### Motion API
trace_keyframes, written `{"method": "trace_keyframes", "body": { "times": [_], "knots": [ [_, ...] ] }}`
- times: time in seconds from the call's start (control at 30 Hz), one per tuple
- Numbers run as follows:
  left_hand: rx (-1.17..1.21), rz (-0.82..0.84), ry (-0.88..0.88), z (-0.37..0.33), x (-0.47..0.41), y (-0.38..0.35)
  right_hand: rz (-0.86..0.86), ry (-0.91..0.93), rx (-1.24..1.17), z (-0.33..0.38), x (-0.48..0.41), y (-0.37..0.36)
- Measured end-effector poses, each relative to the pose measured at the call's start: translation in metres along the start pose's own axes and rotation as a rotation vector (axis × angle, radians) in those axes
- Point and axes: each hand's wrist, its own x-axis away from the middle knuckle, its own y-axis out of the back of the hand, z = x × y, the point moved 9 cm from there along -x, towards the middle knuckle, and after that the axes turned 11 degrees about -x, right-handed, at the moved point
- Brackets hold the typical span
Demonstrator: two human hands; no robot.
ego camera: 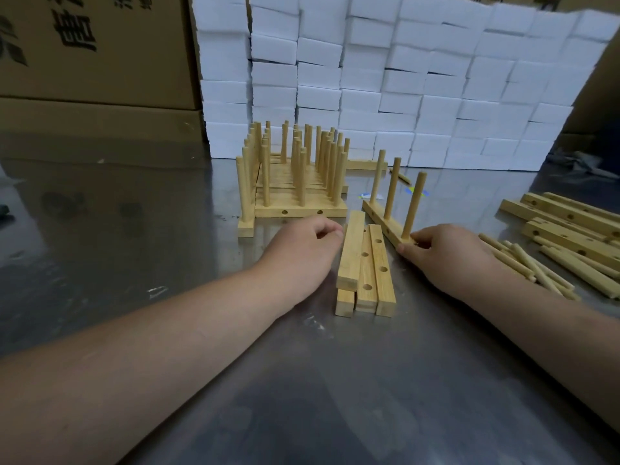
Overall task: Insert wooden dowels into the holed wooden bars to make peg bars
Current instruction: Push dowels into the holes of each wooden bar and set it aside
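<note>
A small stack of holed wooden bars [367,266] lies on the metal table between my hands. My left hand [302,253] rests at the stack's left side, fingers curled against the top bar's far end. To the right stands a peg bar [385,223] with three upright dowels in it. My right hand [446,253] grips that bar's near end beside the nearest dowel. A block of finished peg bars [295,182] stands behind my left hand. Loose dowels [523,260] lie just right of my right hand.
More holed bars [570,219] lie at the right edge of the table. A wall of white foam blocks [402,78] rises at the back, and cardboard boxes [94,52] stand at the back left. One stray dowel [401,176] lies near the foam.
</note>
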Motion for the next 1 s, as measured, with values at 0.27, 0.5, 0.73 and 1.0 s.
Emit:
{"method": "trace_keyframes", "body": {
  "times": [0.27,0.5,0.73,1.0],
  "knots": [
    [-0.025,0.057,-0.005,0.001,-0.001,-0.005,0.080,0.007,-0.111,0.008,-0.039,-0.020],
    [-0.046,0.069,-0.019,0.001,-0.002,-0.006,0.156,0.044,-0.150,0.012,-0.063,-0.034],
    [-0.035,0.075,-0.004,0.002,-0.002,-0.007,0.077,0.087,-0.137,0.019,-0.069,-0.035],
    [-0.079,0.088,-0.016,0.000,-0.001,-0.008,0.105,0.118,-0.122,0.028,-0.074,-0.034]
  ]
}}
